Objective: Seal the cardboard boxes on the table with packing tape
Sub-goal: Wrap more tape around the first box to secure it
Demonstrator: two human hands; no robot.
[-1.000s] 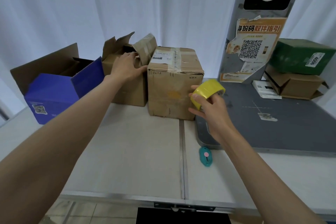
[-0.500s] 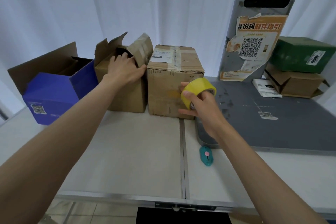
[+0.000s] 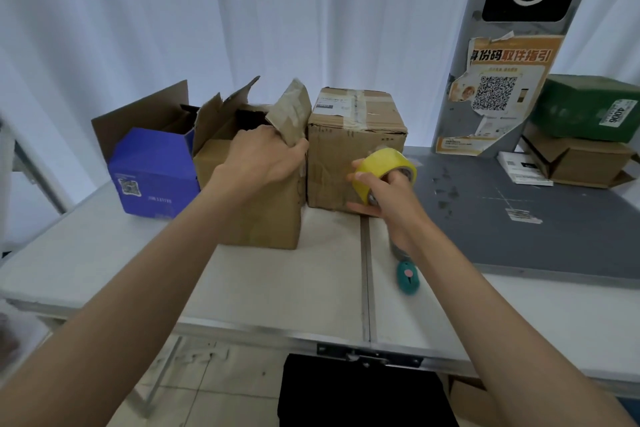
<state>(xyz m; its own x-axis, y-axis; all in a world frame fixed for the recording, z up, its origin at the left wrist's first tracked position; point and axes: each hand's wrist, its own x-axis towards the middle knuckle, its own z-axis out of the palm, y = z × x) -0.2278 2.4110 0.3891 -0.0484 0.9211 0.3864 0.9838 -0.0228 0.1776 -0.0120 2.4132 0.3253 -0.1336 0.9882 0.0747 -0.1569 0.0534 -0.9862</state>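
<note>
Flaps of the open brown box (image 3: 256, 211) stand ragged, torn, unsealed.

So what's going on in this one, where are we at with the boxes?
A person is getting ready to tape boxes. The left hand grips the top edge of the open brown box, whose flaps stand up unsealed. The right hand holds a yellow tape roll in front of the taped box beside it. An open blue box waits at the left, and a teal cutter lies on the table.
</note>
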